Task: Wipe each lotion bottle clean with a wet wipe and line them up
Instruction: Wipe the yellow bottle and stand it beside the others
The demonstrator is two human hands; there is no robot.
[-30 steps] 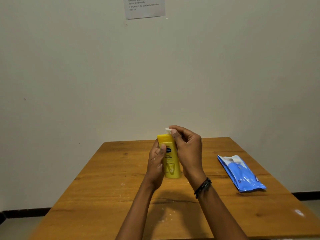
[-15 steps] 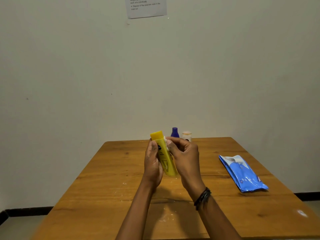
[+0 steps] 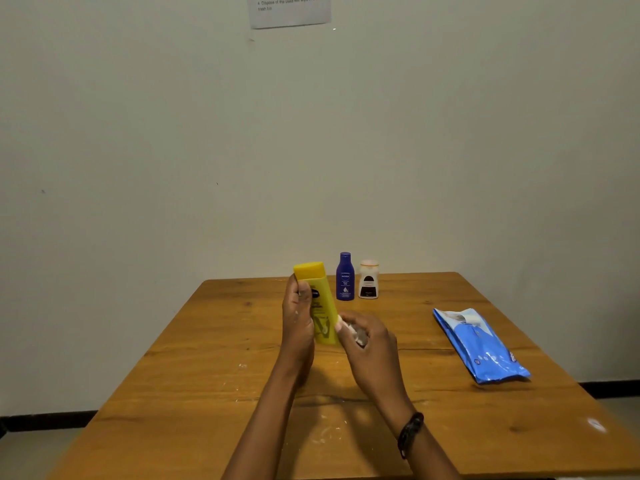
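My left hand [image 3: 297, 320] grips a yellow lotion bottle [image 3: 317, 299], held above the table and tilted slightly left, cap up. My right hand [image 3: 369, 344] holds a bunched white wet wipe [image 3: 353, 332] against the lower right side of that bottle. Behind them, a dark blue lotion bottle [image 3: 345, 277] and a short white bottle with a dark label [image 3: 368, 280] stand side by side near the table's far edge.
A blue pack of wet wipes [image 3: 481, 346] lies on the right part of the wooden table [image 3: 194, 382]. A plain wall rises right behind the table, with a paper sheet [image 3: 289, 10] taped high up. White specks dot the tabletop near me.
My right hand with the wipe has slid from the yellow bottle's cap down to its lower side. The bottle tilted left, uncovering the two bottles behind it.
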